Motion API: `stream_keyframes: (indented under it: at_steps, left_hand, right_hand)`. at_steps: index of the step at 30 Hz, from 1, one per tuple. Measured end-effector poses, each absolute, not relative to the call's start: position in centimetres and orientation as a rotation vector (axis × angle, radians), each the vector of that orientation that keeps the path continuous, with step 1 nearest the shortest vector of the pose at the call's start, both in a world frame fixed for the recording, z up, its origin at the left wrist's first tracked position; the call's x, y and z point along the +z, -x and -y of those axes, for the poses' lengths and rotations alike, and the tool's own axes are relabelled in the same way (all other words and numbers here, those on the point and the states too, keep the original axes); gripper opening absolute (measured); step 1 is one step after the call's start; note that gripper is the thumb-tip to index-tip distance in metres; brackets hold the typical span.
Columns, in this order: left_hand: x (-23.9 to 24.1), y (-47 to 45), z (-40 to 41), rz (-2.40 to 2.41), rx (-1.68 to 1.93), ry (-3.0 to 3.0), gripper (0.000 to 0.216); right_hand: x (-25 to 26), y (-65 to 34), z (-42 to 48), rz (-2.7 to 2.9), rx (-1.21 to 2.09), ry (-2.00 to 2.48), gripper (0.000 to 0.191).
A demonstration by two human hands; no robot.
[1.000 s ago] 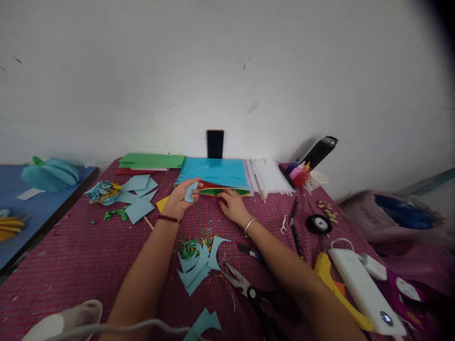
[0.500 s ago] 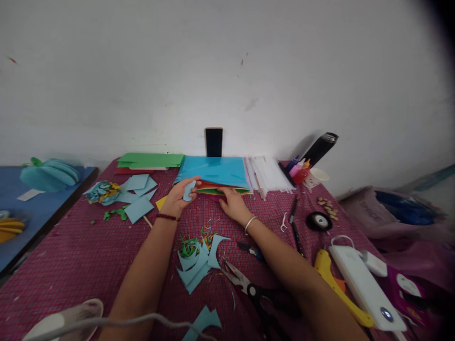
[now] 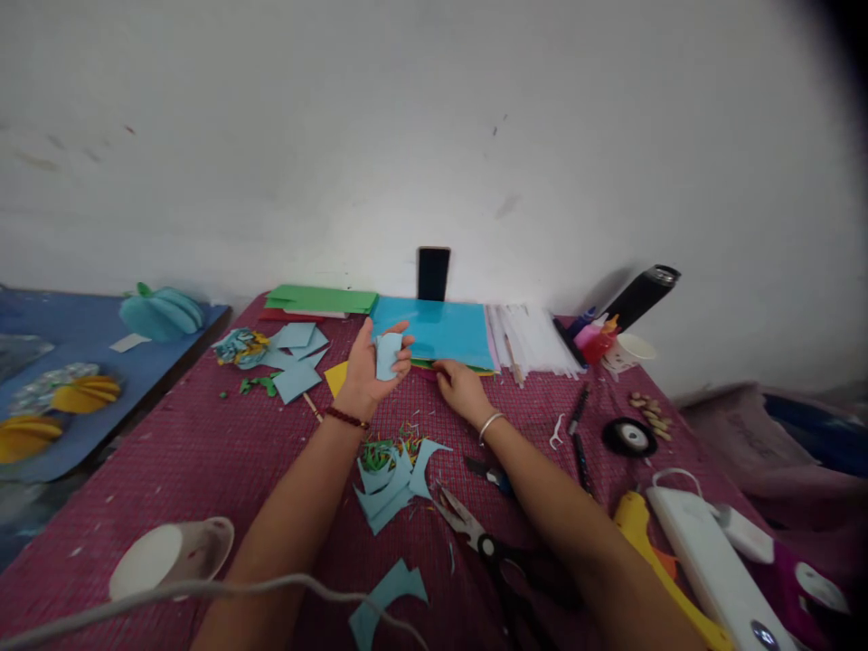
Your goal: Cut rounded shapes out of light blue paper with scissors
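A small light-blue piece of paper (image 3: 389, 356) rests in my left hand (image 3: 370, 375), palm turned up, with the fingers curled about it. My right hand (image 3: 462, 396) touches the front edge of a stack of coloured paper sheets in a blue cover (image 3: 440, 327); its fingertips are partly hidden at that edge. Below my hands lie light-blue paper offcuts (image 3: 393, 493) and a heap of green and yellow shreds (image 3: 381, 454). Scissors (image 3: 485, 545) lie open beside my right forearm.
Cut blue squares (image 3: 297, 381) and green sheets (image 3: 322, 299) lie to the left. A mug (image 3: 173, 556) stands front left, with a white cable (image 3: 305, 580) crossing nearby. Rightward are a yellow glue gun (image 3: 634, 520), a white power strip (image 3: 712, 561) and a black flask (image 3: 641, 297).
My left hand has moved off the stack's edge and turned its palm up, showing more of the blue piece. The stack's front edge has dropped closed. The view has swung left.
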State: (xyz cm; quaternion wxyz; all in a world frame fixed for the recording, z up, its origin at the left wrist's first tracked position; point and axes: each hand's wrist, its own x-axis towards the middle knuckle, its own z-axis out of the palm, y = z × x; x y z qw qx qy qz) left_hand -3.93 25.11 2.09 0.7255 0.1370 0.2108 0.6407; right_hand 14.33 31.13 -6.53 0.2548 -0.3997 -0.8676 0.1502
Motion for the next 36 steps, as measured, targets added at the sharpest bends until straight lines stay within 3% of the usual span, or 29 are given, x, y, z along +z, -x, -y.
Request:
stream_keyframes:
  at_steps: [5,13,17,20,25,33,36]
  left_hand:
    - [4.4,1.4,-20.4,-0.497,1.61,-0.159,0.05]
    - [2.7,0.8,-14.8,-0.541,1.677,-0.095,0.057]
    - [1.8,0.8,-14.1,-0.597,1.72,-0.051,0.054]
    - [1.2,0.6,-14.0,-0.648,1.771,0.008,0.048]
    - [0.3,0.5,-13.4,-0.674,1.754,0.056,0.039]
    - [-0.5,2.7,-11.4,-0.681,1.625,0.082,0.043]
    - [-1.0,3.4,-11.1,-0.679,1.595,0.073,0.044]
  right_hand:
    - [-6.0,-14.5,-30.9,2.419,0.416,1.063,0.026]
    - [-2.6,-14.3,-31.0,2.577,0.496,0.934,0.015]
    - [-0.3,-13.6,-26.7,2.445,0.487,0.884,0.023]
    - [0.5,-13.0,-21.9,2.264,0.726,0.692,0.023]
    - [0.3,-11.8,-17.4,2.365,0.738,0.687,0.045]
    - [-1.8,-10.3,-17.3,2.275,0.772,0.817,0.049]
    - [-2.6,-9.8,-17.3,2.239,0.818,0.782,0.04]
